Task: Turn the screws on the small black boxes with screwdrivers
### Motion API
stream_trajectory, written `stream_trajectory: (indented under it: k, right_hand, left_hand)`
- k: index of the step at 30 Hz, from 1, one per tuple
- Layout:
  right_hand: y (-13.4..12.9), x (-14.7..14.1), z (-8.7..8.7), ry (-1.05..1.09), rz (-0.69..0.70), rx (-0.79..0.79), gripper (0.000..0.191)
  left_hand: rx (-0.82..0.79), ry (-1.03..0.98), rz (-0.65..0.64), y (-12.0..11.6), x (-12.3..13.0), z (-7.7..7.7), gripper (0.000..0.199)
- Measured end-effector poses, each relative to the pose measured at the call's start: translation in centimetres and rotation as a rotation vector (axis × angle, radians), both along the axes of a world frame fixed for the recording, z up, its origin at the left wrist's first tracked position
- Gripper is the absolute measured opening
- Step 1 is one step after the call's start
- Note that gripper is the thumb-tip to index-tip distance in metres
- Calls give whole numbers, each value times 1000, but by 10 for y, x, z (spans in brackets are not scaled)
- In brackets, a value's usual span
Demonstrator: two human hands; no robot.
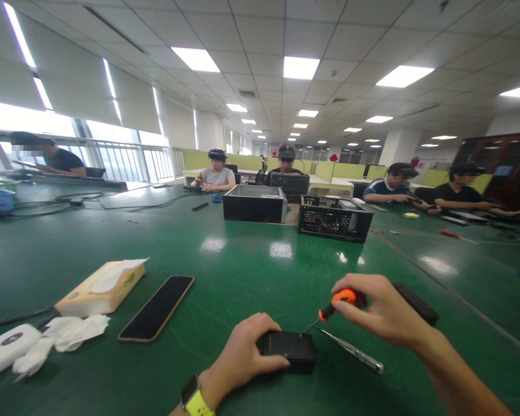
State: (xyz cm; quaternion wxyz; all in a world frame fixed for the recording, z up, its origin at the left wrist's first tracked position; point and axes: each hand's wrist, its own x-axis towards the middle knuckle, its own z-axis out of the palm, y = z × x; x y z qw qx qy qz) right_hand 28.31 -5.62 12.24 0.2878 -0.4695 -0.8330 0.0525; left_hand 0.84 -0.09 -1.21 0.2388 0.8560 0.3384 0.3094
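Note:
A small black box [301,353] rests on the green table, gripped at its left end by my left hand [253,349], thumb in front and fingers behind. My right hand [379,306] is closed on the orange and black handle of a screwdriver [338,303]. Its thin shaft slants down to the left, and the tip meets the far right edge of the box's top; whether it sits in a screw I cannot tell. Just right of the box lies a second, clear-handled screwdriver [353,351]. Behind my right wrist is another black box [416,303], partly hidden.
To the left lie a phone [158,309], a tissue pack [101,287], crumpled tissues [69,335] and a white device [11,349]. Farther back stand a black case [253,209] and an opened metal chassis [334,221]. Several people sit around the table [225,271].

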Motion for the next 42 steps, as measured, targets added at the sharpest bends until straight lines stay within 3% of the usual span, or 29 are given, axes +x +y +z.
stream_trajectory:
  k: [12,33,42]
  right_hand:
    - [-3,-20,-8,137,73,2,16]
    - [-2,-19,-13,84,80,16,14]
    - [-5,-22,-16,76,114,95,25]
  left_hand:
    - [0,-7,-16,1,-1,-1,44]
    - [19,-19,-18,0,-2,-2,45]
    - [14,-13,-18,0,-1,-2,43]
